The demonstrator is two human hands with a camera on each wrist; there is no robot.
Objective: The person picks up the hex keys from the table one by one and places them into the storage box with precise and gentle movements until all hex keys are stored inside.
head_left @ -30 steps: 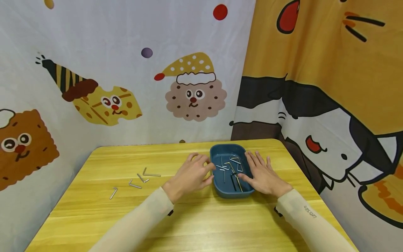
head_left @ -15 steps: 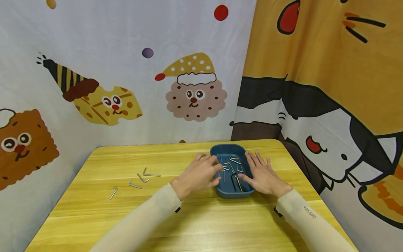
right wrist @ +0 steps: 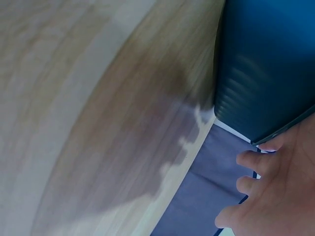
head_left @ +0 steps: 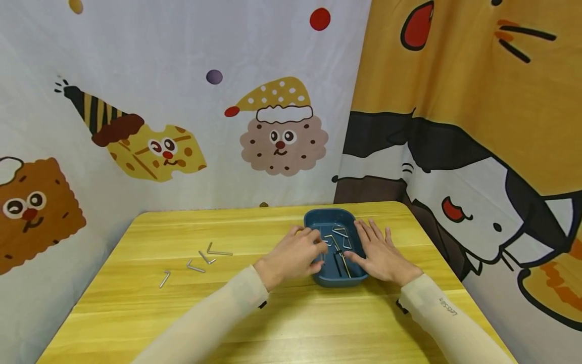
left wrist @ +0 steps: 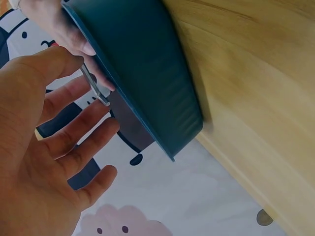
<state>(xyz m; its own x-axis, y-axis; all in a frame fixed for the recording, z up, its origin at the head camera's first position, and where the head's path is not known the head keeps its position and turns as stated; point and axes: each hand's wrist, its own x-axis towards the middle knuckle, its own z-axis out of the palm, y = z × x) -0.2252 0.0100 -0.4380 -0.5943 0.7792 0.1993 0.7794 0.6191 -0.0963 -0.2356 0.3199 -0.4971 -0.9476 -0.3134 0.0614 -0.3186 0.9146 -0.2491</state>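
Note:
A blue plastic bin (head_left: 338,282) stands on the table with several hex keys inside, among them a black one (head_left: 337,265) and silver ones. My left hand (head_left: 291,256) reaches over its left rim. In the left wrist view, the left hand (left wrist: 44,142) pinches a silver hex key (left wrist: 96,87) between thumb and fingers, just above the rim; the remaining fingers are spread. My right hand (head_left: 384,254) rests on the right rim with fingers stretched out and thumb over the edge. The right wrist view shows that hand (right wrist: 283,184) against the bin wall (right wrist: 266,73).
Several loose silver hex keys, one of them long (head_left: 220,252), lie on the wooden table (head_left: 282,328) left of the bin. A white curtain (head_left: 173,40) with cartoon prints hangs behind the table, and an orange one (head_left: 477,101) hangs on the right.
My left hand has moved right, from beside the bin to over its left rim and interior. The right hand and the bin have stayed in place.

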